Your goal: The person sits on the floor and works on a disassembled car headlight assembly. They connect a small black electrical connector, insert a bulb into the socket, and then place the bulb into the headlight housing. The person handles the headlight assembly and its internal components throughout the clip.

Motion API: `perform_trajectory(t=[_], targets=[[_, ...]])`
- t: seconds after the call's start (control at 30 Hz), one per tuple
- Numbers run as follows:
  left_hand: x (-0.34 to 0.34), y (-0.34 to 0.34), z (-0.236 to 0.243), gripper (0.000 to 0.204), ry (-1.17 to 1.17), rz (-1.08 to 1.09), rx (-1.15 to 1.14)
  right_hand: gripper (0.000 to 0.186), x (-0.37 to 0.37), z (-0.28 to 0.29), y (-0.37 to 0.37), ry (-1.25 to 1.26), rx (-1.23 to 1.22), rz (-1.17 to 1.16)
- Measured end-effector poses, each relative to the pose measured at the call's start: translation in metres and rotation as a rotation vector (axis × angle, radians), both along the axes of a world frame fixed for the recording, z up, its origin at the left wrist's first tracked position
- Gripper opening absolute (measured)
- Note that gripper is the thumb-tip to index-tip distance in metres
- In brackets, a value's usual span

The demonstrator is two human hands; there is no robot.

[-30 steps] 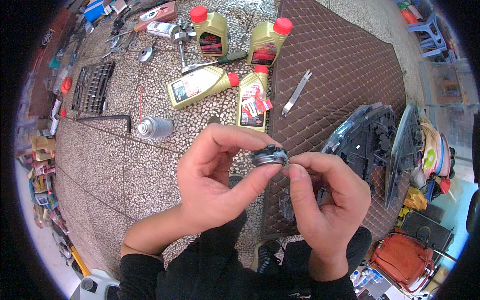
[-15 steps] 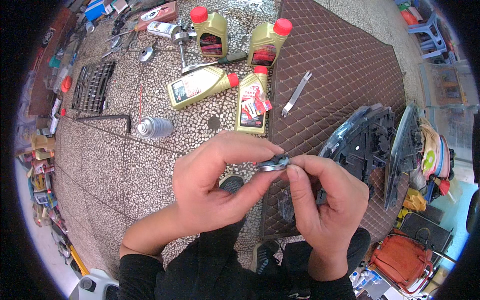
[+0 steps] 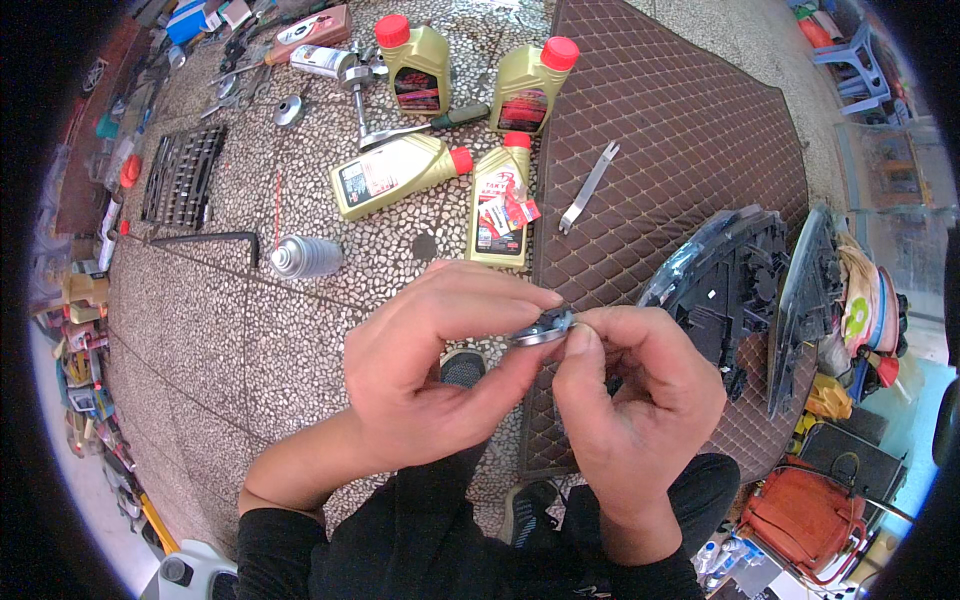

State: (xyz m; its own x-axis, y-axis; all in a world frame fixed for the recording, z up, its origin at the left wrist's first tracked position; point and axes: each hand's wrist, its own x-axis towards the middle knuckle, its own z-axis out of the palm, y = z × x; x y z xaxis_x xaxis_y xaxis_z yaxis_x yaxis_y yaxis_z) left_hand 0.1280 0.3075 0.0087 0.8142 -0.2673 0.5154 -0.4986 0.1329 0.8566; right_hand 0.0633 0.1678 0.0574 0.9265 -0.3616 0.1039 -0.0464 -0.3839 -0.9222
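Observation:
Between both hands is a small round dark part with a shiny metal rim (image 3: 538,335); its exact kind does not show. My left hand (image 3: 425,365) grips it between thumb and forefinger from the left. From the right, thumb and forefinger of my right hand (image 3: 645,395) pinch at its edge, beside a pale bluish bit. The fingertips partly cover the part. Both hands hover over the edge of a brown quilted mat (image 3: 690,110), in front of a gold bottle with a red cap (image 3: 497,240) lying on the floor.
More gold bottles (image 3: 420,75) stand or lie ahead on the pebbled floor. A spray can (image 3: 305,257), hex key (image 3: 205,238) and socket set (image 3: 185,175) are at left. On the mat rest a metal pry tool (image 3: 590,188) and black plastic panels (image 3: 715,290). An orange bag (image 3: 805,515) sits lower right.
My right hand has shifted slightly left and down, its fingertips still at the part's edge. The round part is tilted a little, showing more of its dark top. My left hand barely moves.

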Motion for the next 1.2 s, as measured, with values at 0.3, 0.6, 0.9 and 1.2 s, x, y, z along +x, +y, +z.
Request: perform_trajectory(t=[0.3, 0.6, 0.9, 1.2], targets=[[-0.001, 0.009, 0.004, 0.032, 0.124, -0.07, 0.056, 0.008, 0.0, 0.002, -0.005, 0.066, 0.02, 0.032], [0.0, 0.005, 0.002, 0.025, 0.098, -0.024, 0.033, 0.007, 0.0, 0.003, -0.009, 0.084, 0.0, 0.053], [0.0, 0.003, 0.002, 0.026, 0.048, -0.025, -0.012, 0.008, 0.001, -0.005, 0.0, -0.045, 0.03, -0.025], [-0.007, 0.007, 0.004, 0.026, 0.413, -0.107, -0.133, 0.007, -0.001, 0.002, 0.003, 0.038, 0.128, -0.035]])
